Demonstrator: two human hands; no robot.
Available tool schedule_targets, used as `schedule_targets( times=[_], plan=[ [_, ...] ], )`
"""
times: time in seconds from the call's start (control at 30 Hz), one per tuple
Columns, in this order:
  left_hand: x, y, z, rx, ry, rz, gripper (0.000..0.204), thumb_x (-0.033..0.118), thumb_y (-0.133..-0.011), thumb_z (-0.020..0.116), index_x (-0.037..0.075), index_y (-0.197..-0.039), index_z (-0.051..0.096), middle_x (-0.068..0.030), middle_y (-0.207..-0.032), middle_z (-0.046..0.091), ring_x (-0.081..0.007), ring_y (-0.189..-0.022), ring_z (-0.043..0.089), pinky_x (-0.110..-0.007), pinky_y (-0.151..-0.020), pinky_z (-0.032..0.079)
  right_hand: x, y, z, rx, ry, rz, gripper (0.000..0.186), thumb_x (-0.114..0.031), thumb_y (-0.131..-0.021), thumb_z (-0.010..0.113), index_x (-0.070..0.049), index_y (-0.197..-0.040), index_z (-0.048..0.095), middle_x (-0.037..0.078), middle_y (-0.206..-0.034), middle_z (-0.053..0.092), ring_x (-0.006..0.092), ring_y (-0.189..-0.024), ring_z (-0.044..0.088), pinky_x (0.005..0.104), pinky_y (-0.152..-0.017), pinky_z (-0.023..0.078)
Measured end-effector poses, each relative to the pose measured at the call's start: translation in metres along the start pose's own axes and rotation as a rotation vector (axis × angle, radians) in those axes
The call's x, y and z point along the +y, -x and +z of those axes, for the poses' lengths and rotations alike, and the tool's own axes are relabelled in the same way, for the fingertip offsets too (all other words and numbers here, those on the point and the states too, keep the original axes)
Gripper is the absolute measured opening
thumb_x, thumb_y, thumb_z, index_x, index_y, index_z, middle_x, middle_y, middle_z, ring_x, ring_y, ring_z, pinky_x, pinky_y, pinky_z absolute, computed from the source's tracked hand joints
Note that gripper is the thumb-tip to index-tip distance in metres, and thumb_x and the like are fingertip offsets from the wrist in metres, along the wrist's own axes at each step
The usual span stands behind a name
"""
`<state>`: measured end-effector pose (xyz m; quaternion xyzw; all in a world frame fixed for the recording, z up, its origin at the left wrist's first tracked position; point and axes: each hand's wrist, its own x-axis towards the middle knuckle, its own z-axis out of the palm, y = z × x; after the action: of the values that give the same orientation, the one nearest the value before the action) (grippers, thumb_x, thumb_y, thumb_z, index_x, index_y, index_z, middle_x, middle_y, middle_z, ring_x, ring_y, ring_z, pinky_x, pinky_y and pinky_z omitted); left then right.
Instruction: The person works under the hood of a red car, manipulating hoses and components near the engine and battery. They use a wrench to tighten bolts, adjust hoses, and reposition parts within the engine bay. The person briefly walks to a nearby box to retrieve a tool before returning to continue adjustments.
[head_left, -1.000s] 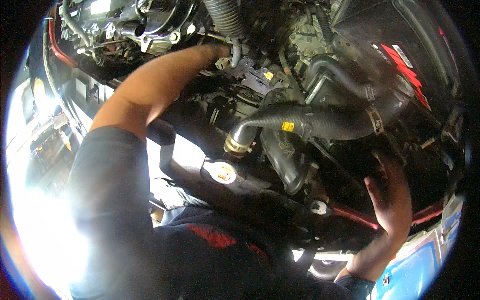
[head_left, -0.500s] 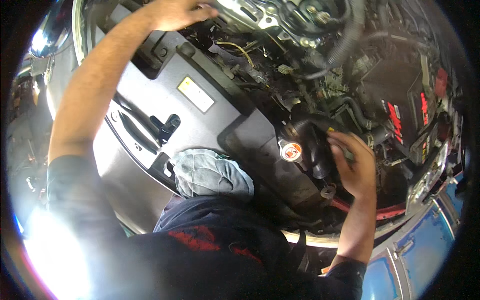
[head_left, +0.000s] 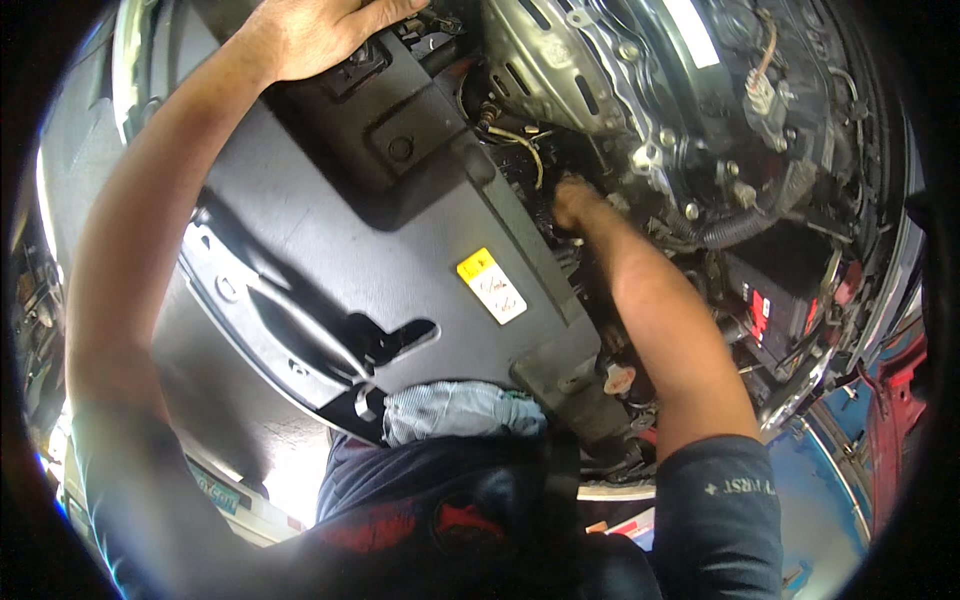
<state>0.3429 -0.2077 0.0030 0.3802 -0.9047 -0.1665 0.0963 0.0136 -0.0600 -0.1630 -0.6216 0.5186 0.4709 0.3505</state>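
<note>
My left hand [head_left: 315, 38] lies on the far end of the black plastic cover [head_left: 410, 260] over the front of a car's engine bay. Its thumb is stretched out to the right, while the upper edge of the view cuts off other fingers. Deep in the gap between that cover and the metal engine [head_left: 650, 90] is my right hand [head_left: 577, 205]. Its fingers point down into shadow, so whatever they touch or hold is hidden. A thin yellowish tube or wire [head_left: 535, 155] runs just beyond it.
A grey-blue cloth [head_left: 460, 412] lies on the cover's near edge, against my body. Right of it is a radiator cap [head_left: 620, 378]. A dark battery [head_left: 765, 300] and a ribbed hose [head_left: 740, 233] lie to the right. The cover bears a yellow-and-white label [head_left: 492, 286].
My right hand has moved from beside the radiator cap, forward and left, down into the gap by the engine. My left hand now rests lower on the cover. The view has shifted.
</note>
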Motion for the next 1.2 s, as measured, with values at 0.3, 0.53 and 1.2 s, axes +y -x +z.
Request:
schedule_targets(
  times=[0.3,0.53,1.2],
  plan=[
    [0.007,-0.008,0.003,-0.088,0.123,-0.065,0.04,0.042,-0.094,0.054,0.004,-0.084,0.065,-0.0143,-0.077,0.061,-0.0346,-0.08,0.061,-0.043,-0.073,0.047,0.02,-0.084,0.047,-0.033,0.127,0.056,0.046,-0.018,-0.082,0.065,0.005,-0.121,0.057,0.022,-0.125,0.057,0.034,-0.126,0.05,0.0402,-0.105,0.042],
    [-0.002,0.001,0.004,-0.119,0.096,-0.14,0.038,0.04,-0.094,0.056,0.004,-0.086,0.065,-0.0134,-0.08,0.061,-0.0324,-0.083,0.062,-0.042,-0.074,0.046,0.039,-0.096,0.077,0.207,0.176,0.115,0.032,-0.023,-0.081,0.064,-0.002,-0.105,0.068,0.015,-0.115,0.062,0.0262,-0.107,0.059,0.0331,-0.095,0.047],
    [-0.018,0.015,0.02,0.012,0.116,-0.249,0.036,0.038,-0.094,0.058,0.003,-0.096,0.063,-0.0138,-0.092,0.061,-0.0303,-0.092,0.06,-0.039,-0.082,0.045,0.019,-0.094,0.057,0.345,-0.497,0.496,0.03,-0.028,-0.091,0.057,-0.003,-0.101,0.07,0.02,-0.111,0.063,0.0311,-0.115,0.058,0.0438,-0.093,0.05]
  ],
)
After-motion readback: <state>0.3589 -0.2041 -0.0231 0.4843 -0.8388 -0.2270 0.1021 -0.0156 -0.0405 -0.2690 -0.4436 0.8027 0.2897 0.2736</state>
